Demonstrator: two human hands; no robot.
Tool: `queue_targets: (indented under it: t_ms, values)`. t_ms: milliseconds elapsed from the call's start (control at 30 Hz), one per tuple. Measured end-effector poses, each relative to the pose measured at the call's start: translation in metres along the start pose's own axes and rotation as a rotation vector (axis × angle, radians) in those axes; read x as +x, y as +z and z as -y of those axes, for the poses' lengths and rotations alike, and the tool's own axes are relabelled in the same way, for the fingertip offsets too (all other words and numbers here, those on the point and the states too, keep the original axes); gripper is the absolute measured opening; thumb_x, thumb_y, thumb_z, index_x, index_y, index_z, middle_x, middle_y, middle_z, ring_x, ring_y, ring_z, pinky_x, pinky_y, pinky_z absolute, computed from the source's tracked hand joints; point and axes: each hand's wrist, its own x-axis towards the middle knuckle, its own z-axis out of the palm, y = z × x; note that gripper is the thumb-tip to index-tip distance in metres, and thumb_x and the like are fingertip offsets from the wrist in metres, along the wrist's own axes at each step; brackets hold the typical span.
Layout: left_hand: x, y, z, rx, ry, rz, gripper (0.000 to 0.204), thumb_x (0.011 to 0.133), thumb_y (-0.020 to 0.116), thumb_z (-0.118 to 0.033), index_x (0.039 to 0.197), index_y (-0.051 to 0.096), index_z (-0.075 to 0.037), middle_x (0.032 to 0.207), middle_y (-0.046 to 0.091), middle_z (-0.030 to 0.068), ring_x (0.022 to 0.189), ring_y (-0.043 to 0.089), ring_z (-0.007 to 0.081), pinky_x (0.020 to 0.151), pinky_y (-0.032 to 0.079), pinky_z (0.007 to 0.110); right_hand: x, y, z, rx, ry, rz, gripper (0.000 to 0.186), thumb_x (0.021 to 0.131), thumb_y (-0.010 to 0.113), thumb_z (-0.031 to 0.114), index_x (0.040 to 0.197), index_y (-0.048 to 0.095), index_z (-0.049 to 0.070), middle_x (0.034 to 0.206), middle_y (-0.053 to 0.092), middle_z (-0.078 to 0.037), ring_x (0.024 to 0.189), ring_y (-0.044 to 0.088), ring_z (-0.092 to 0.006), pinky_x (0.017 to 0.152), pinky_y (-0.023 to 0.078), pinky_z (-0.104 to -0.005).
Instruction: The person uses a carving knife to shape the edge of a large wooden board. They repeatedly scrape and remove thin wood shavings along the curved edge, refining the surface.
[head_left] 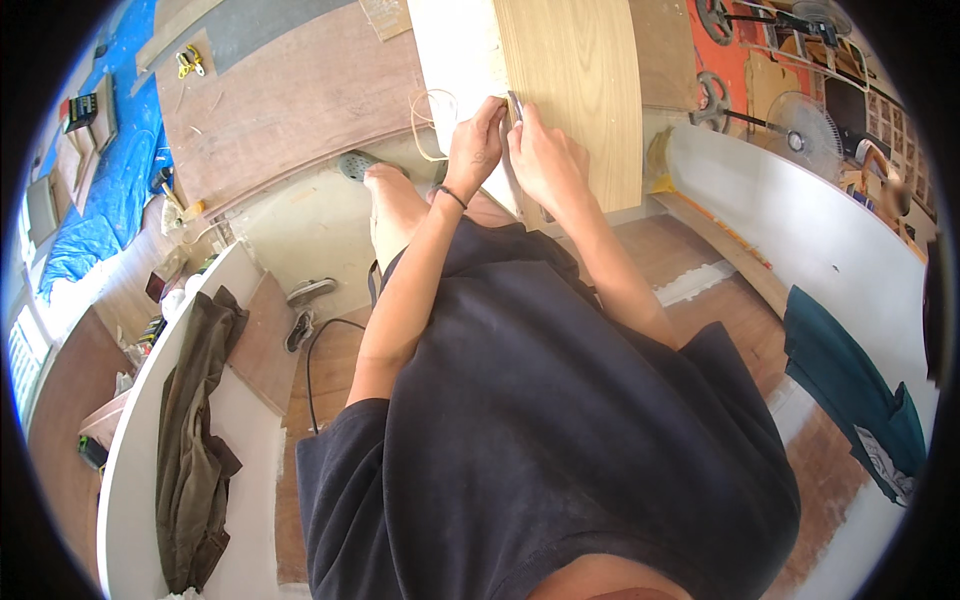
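A wood-grain panel lies in front of me, beside a bright white surface. Both my hands are at the seam between them, close together. My right hand is closed around a slim dark tool that looks like a cutter knife; its tip rests by the panel's edge. My left hand has its fingers pinched together at the same edge, and what they hold is too small to make out. A thin pale strip curls in a loop just left of that hand.
A brown plywood sheet lies to the left, with a yellow-handled tool on it. Brown trousers drape over a white curved panel at left; a teal cloth hangs at right. A fan stands at far right. Shoes lie on the floor.
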Motion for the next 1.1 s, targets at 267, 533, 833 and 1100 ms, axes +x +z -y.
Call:
queue_targets:
  t_ms: [267, 533, 833, 1100]
  values:
    - [-0.004, 0.005, 0.002, -0.025, 0.056, -0.046, 0.011, 0.091, 0.051, -0.005, 0.101, 0.055, -0.007, 0.074, 0.061, 0.0215, 0.068, 0.061, 0.0413, 0.055, 0.047, 0.043, 0.007, -0.008, 0.003, -0.064, -0.018, 0.040, 0.027, 0.094, 0.043, 0.026, 0.106, 0.051, 0.003, 0.077, 0.065, -0.023, 0.076, 0.065, -0.0409, 0.070, 0.050, -0.0507]
    - [0.000, 0.011, 0.008, -0.056, 0.090, -0.122, 0.009, 0.092, 0.052, -0.008, 0.100, 0.057, -0.007, 0.070, 0.058, 0.0218, 0.068, 0.061, 0.0403, 0.056, 0.046, 0.042, 0.015, -0.011, -0.003, -0.065, -0.044, 0.032, 0.031, 0.095, 0.039, 0.029, 0.106, 0.052, 0.004, 0.087, 0.066, -0.022, 0.085, 0.064, -0.0396, 0.078, 0.048, -0.0493]
    - [-0.001, 0.008, 0.002, -0.017, 0.016, -0.061, 0.012, 0.093, 0.051, -0.009, 0.102, 0.059, -0.007, 0.081, 0.062, 0.0211, 0.075, 0.063, 0.0399, 0.061, 0.049, 0.042, 0.005, -0.014, -0.003, -0.073, -0.044, 0.056, 0.031, 0.094, 0.042, 0.026, 0.109, 0.051, 0.001, 0.081, 0.066, -0.024, 0.082, 0.066, -0.0404, 0.074, 0.050, -0.0505]
    - [-0.001, 0.006, 0.002, -0.064, 0.035, -0.051, 0.011, 0.094, 0.049, -0.010, 0.102, 0.057, -0.008, 0.080, 0.062, 0.0216, 0.075, 0.063, 0.0401, 0.061, 0.049, 0.043, -0.003, -0.016, 0.000, -0.033, 0.018, 0.081, 0.030, 0.095, 0.038, 0.028, 0.110, 0.048, 0.004, 0.082, 0.065, -0.025, 0.084, 0.062, -0.0441, 0.076, 0.046, -0.0533]
